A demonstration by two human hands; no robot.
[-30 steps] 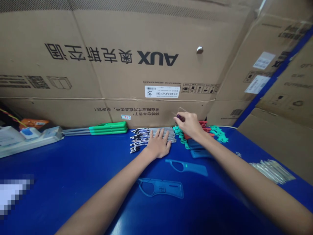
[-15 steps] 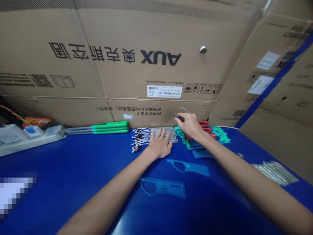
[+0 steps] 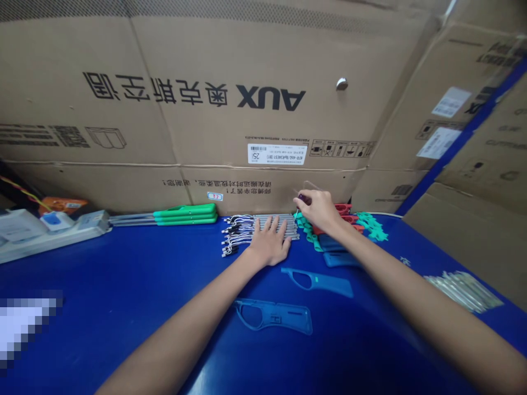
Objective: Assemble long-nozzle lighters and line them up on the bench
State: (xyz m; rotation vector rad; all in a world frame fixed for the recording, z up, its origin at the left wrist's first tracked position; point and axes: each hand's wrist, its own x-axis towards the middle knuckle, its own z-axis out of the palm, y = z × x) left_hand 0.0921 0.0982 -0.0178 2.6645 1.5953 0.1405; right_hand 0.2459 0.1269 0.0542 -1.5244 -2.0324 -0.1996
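My left hand (image 3: 269, 241) lies flat with fingers spread, pressing on a row of thin metal tubes (image 3: 293, 231) side by side. Black and white wires (image 3: 239, 237) come out of their left ends. My right hand (image 3: 323, 209) is closed around the dark handle of a screwdriver (image 3: 304, 198). Its thin shaft points down at the tubes' right ends; exactly what the tip touches is too small to tell. Below the hands lie two blue plastic lighter-shaped shell halves, an upper half (image 3: 329, 282) and a lower half (image 3: 290, 318).
Green lighters (image 3: 185, 214) with long metal rods are stacked left, by a power strip (image 3: 88, 227). Teal parts (image 3: 373, 226), red shells (image 3: 343, 208) and more blue shells (image 3: 340, 259) sit right. Silvery pieces (image 3: 465, 291) lie far right. A cardboard wall (image 3: 197, 131) closes the back.
The screwdriver's shaft leans slightly differently in my right hand. Both hands stay in the same place.
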